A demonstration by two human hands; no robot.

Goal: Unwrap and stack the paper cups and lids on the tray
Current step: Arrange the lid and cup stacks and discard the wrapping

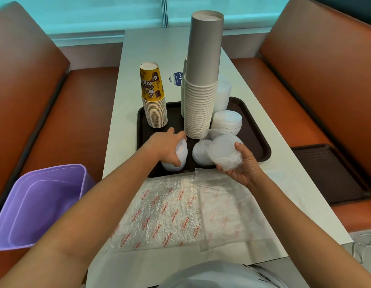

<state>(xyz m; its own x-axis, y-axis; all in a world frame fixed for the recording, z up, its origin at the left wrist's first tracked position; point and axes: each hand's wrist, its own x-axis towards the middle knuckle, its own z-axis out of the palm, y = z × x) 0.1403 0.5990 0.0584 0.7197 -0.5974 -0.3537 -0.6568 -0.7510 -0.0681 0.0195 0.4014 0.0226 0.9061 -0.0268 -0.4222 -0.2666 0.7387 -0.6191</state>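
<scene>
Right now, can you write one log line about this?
left hand: grips white lid stack on brown tray | right hand: holds plastic-wrapped clear lids

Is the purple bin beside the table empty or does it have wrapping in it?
Empty, as far as shows: the purple bin's visible inside is bare plastic, though the left forearm covers its near corner.

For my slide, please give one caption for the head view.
Left hand grips white plastic lids on the brown tray; right hand holds wrapped clear lids.
</scene>
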